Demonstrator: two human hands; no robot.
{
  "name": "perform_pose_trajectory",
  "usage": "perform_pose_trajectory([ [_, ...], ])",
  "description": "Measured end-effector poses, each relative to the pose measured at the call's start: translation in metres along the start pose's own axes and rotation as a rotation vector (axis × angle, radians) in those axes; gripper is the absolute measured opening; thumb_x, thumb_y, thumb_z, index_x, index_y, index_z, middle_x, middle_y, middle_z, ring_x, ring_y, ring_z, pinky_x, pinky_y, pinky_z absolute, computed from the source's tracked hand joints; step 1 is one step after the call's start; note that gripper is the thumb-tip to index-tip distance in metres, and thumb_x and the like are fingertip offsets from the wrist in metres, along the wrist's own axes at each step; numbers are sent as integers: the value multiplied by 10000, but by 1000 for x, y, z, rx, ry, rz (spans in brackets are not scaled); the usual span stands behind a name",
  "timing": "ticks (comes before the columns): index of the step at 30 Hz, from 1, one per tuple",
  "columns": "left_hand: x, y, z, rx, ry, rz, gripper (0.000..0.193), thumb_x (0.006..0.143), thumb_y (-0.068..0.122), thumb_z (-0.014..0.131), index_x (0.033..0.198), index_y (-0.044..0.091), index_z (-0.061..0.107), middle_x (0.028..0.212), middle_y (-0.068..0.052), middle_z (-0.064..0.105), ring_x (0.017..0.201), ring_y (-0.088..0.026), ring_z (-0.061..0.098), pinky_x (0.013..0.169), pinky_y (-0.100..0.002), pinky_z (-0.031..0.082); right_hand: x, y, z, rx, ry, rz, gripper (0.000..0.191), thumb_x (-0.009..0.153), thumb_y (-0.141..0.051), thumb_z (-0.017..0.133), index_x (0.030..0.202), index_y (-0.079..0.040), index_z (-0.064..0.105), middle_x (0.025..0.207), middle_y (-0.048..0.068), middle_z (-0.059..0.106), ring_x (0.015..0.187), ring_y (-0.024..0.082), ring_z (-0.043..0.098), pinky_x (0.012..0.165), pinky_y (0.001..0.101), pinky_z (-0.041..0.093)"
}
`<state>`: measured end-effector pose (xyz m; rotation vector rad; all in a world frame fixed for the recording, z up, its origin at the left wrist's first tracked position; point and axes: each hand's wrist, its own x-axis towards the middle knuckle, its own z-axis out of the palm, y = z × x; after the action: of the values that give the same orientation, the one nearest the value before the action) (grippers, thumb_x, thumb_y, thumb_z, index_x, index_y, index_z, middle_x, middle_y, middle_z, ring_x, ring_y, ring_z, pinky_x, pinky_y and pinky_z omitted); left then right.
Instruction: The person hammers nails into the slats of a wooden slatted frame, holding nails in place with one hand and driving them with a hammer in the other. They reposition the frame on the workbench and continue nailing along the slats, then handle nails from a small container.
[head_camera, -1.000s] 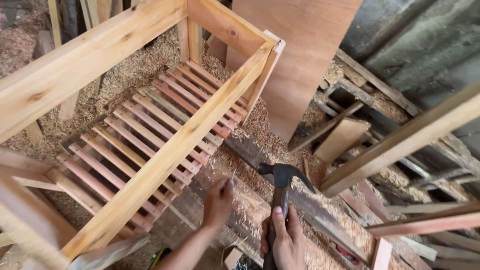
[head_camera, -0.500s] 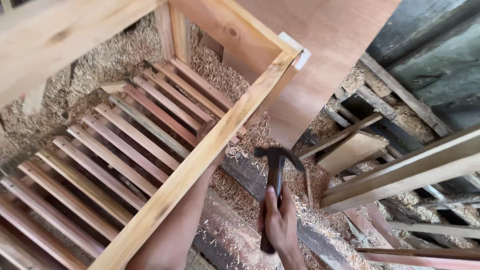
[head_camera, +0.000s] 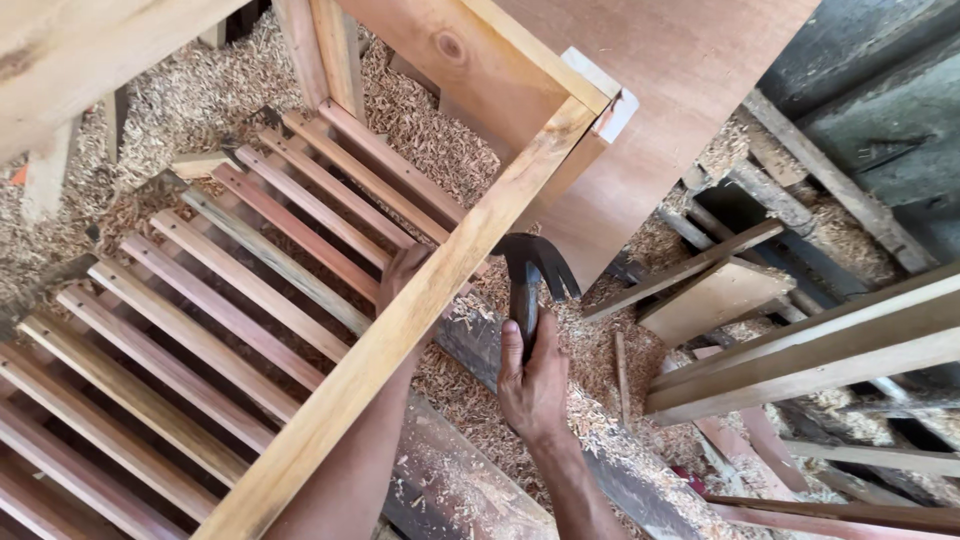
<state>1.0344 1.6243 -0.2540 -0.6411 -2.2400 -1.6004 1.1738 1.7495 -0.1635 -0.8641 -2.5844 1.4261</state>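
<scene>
Here, the right hand (head_camera: 535, 385) is wrapped firmly round the handle of a dark claw hammer (head_camera: 528, 275), thumb laid along the shaft. The hammer stands nearly upright, with its curved head at the far end, just right of the pale top rail (head_camera: 400, 330) of a wooden frame (head_camera: 470, 60). The head lies close to the rail; contact between them cannot be confirmed.

The left hand (head_camera: 402, 272) reaches under the top rail from the near side. Only its knuckles and part of the fingers show on the left of the rail, above the slats (head_camera: 200, 320). The rail hides the rest of the hand, so whether it grips anything cannot be determined. The left forearm runs from the near edge of the view up to the rail.

The slats form a reddish-brown rack in the lower part of the frame, running diagonally from near left to far right, with gaps between them. Wood shavings (head_camera: 200, 100) cover the ground beneath and beyond the slats.

A large plywood sheet (head_camera: 690, 90) leans at the far right of the frame. Right of the hammer, loose boards (head_camera: 800, 350) and offcuts lie among more shavings. A dark beam (head_camera: 470, 480) dusted with shavings runs below the right hand.
</scene>
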Motion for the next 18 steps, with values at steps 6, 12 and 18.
perform_pose_trajectory([
  [6,2,16,-1,26,-53,-226,323,731,259,873,878,52,675,809,-46,585,804,-252,560,743,-389,495,19,1,14,-2,-108,77,364,1045,-359,386,1246,-63,453,654,113,629,353,164,547,312,327,496],
  [12,3,7,-1,236,-46,41,283,794,265,858,858,66,667,809,-59,587,819,-242,607,779,-393,531,18,2,20,-39,-5,-166,345,1084,-321,361,1244,-22,419,648,122,637,333,144,544,303,303,485],
  [18,-5,-4,6,176,8,-3,216,833,192,818,945,57,693,878,-56,667,888,-253,652,830,-421,548,16,-13,18,-96,-142,78,346,1068,-318,341,1249,-33,419,675,148,631,339,178,501,299,335,472],
])
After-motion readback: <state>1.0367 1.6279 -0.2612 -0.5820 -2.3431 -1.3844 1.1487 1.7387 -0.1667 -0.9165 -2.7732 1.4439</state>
